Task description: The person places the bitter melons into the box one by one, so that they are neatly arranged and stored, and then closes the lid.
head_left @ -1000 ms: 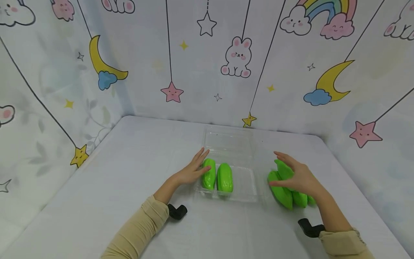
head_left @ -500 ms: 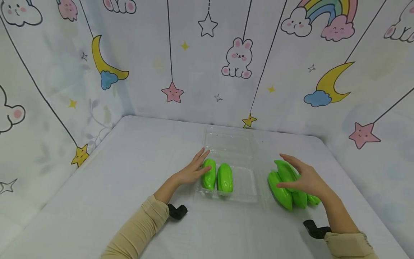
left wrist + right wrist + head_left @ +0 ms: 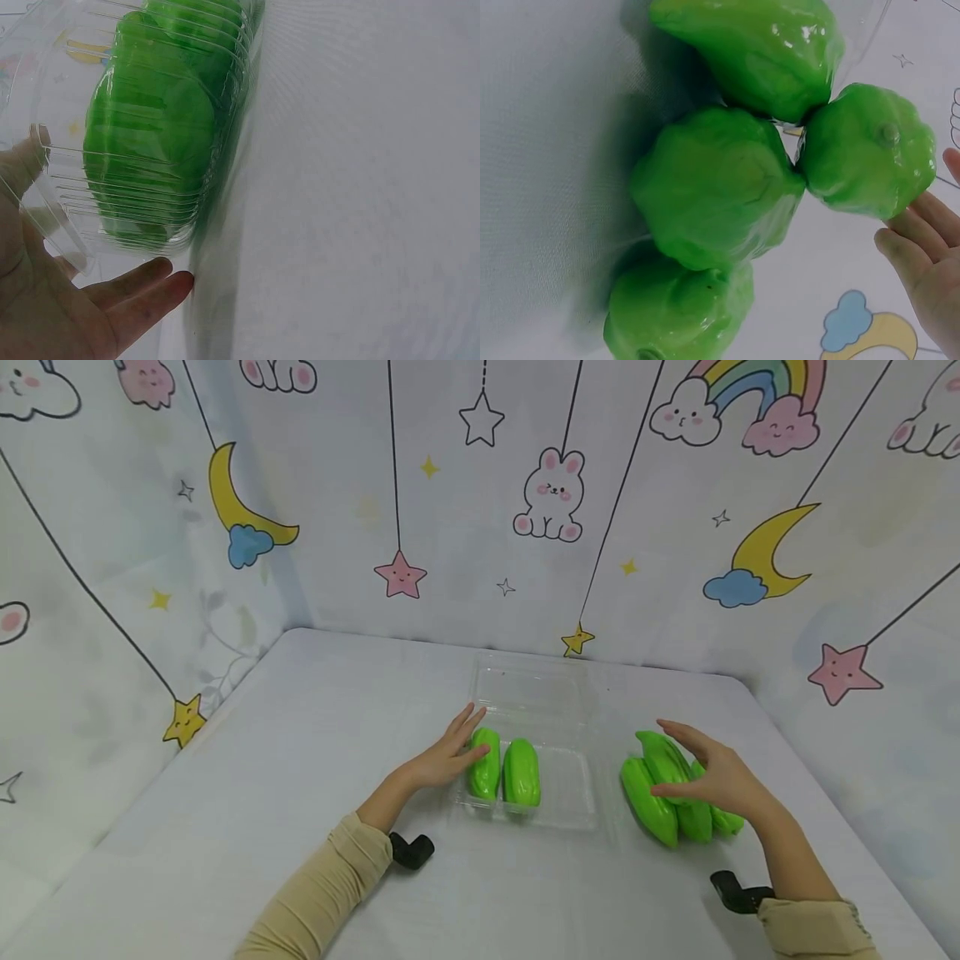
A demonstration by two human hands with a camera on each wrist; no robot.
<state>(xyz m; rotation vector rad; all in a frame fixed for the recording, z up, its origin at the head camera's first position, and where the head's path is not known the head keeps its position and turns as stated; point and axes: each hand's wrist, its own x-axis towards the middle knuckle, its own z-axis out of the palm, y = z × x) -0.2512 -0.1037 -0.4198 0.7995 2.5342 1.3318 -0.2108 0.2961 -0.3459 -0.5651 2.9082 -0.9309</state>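
right hand (image 3: 716,777): drawn slightly rightward within the last second; thumb and fingers apart, gripping nothing; contact with the green heap (image 3: 648,806) uncertain. left hand (image 3: 437,761): unmoved, fingers extended at the left wall of the clear container (image 3: 567,787). two green pieces (image 3: 522,774): within the container, as before. heap: on the surface (image 3: 360,710), undisturbed; work seemingly no further along.

I read my left wrist feed: left hand (image 3: 49,307) at lower left, two fingers (image 3: 152,305) extended just beside a clear, ribbed container (image 3: 64,180). Green objects (image 3: 150,127) show through its wall. White surface (image 3: 360,187) at right.
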